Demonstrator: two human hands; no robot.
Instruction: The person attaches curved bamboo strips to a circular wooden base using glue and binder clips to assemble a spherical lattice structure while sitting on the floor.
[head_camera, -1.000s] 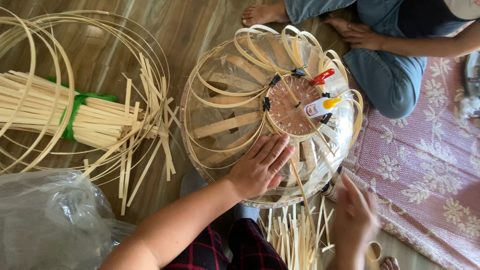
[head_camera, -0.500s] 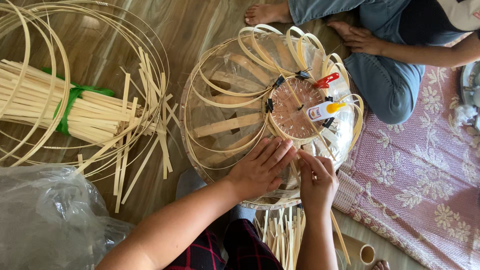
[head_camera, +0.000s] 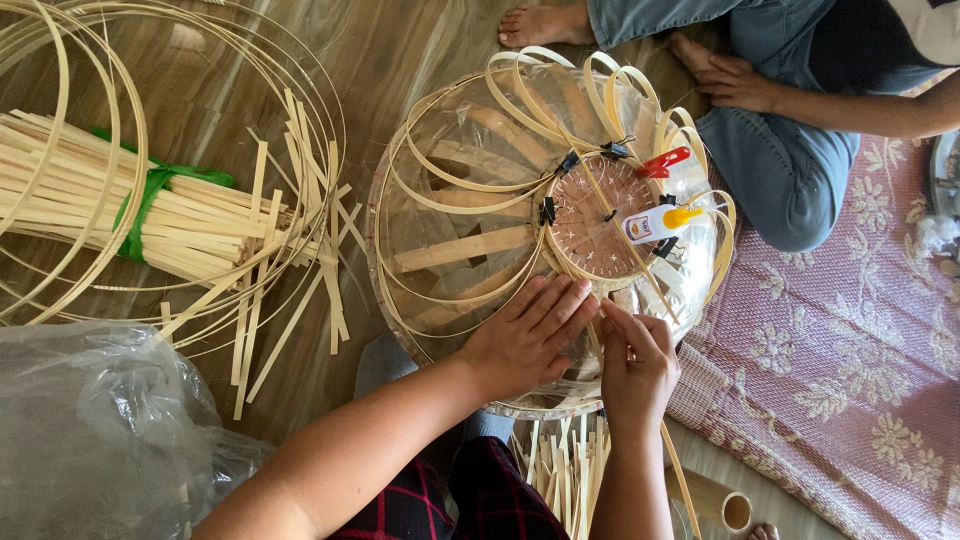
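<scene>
The right hand (head_camera: 635, 362), low beside the loose strips a second ago, now pinches a thin bamboo strip (head_camera: 655, 300) at the near rim of the round frame (head_camera: 470, 190) on the floor, while the left hand (head_camera: 528, 338) presses flat, fingers spread, just beside it.
</scene>
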